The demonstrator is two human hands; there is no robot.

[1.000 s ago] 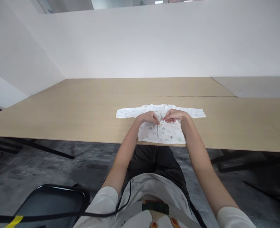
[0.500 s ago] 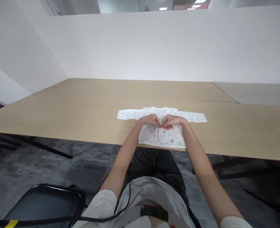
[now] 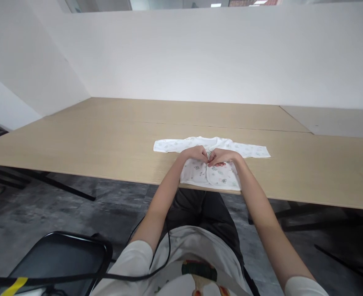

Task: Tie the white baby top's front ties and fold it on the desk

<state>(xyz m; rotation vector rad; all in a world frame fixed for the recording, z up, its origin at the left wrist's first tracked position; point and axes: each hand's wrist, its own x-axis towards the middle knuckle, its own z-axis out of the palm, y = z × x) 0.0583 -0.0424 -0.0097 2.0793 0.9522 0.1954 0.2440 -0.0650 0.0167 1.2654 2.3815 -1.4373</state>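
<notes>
A small white long-sleeved baby shirt (image 3: 196, 174) with a scattered print lies flat at the table's front edge, its sleeves spread to both sides. At the middle of its front opening, my left hand (image 3: 199, 153) pinches the cloth edge with closed fingers. My right hand (image 3: 220, 156) meets it there, also closed on the shirt's front, fingertips nearly touching the left ones. Whatever small fastening may lie between the fingertips is hidden. The neckline shows beyond my hands and the lower hem in front of them.
The shirt rests on a long light-wood table (image 3: 113, 139) that runs back to a white wall (image 3: 181, 53). A black chair (image 3: 67, 255) stands at my lower left. A black cable (image 3: 132, 278) with a yellow tag crosses in front of my body.
Both hands stay pinched at the same spot on the shirt's front, with barely any finger movement. The whole view has shifted slightly as my head moved.
</notes>
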